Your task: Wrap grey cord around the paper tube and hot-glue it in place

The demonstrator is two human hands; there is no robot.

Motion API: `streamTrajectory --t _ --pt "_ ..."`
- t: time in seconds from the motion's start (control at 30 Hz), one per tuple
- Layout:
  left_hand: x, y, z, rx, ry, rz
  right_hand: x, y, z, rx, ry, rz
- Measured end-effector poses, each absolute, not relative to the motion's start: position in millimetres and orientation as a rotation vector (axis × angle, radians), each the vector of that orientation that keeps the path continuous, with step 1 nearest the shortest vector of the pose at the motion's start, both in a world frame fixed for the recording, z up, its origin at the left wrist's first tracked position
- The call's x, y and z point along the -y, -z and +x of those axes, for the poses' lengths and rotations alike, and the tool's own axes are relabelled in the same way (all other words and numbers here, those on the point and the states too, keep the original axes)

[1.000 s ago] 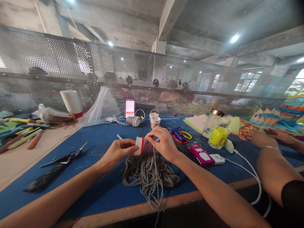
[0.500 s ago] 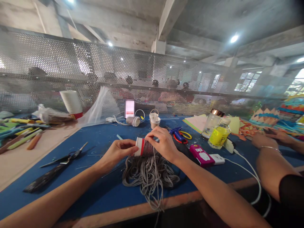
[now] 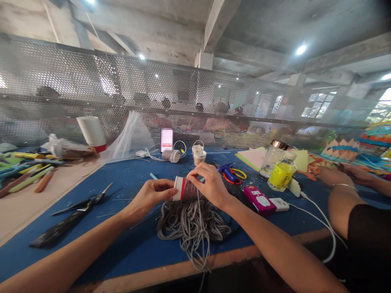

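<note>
A paper cup [image 3: 184,189] with a red band lies on its side between my hands, partly wrapped in grey cord. My left hand [image 3: 152,196] grips the cup's rim end, fingers curled round it. My right hand [image 3: 209,184] is closed over the wrapped part, pinching the cord against the cup. A loose heap of grey cord [image 3: 191,221] lies on the blue table [image 3: 128,179] just below the cup, with strands trailing over the front edge.
Black scissors [image 3: 76,208] lie at left, a blue glue gun [image 3: 229,171] and a pink device [image 3: 259,199] with a white cable at right. A yellow bottle [image 3: 281,175] and glass jar stand behind. Another person's arms [image 3: 345,191] work at far right. A perforated metal screen [image 3: 183,106] bounds the table's back.
My hands and the cup have stayed put. The other person's arm at right has shifted slightly, with more of the dark sleeve in view.
</note>
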State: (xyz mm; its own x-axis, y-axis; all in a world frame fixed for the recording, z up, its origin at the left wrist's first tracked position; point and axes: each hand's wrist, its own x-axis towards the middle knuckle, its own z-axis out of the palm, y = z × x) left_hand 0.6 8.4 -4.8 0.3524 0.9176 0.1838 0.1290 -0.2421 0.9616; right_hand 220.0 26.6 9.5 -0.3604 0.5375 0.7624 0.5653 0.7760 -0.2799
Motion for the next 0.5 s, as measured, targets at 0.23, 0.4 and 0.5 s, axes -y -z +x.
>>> streamTrajectory --t 0.23,0.4,0.5 --pt "-9.8 4.6 1.2 -0.955 -1.017 1.647 -25.8 -10.6 219.6 2.025 0.032 -0.823" --pt "-10.8 6.1 -0.1 -0.948 -1.016 1.638 -25.0 -11.6 220.0 2.025 0.032 -0.812" --pt "-11.1 7.7 -1.1 -0.94 -1.012 1.627 -25.1 -11.3 219.9 2.022 0.035 -0.809"
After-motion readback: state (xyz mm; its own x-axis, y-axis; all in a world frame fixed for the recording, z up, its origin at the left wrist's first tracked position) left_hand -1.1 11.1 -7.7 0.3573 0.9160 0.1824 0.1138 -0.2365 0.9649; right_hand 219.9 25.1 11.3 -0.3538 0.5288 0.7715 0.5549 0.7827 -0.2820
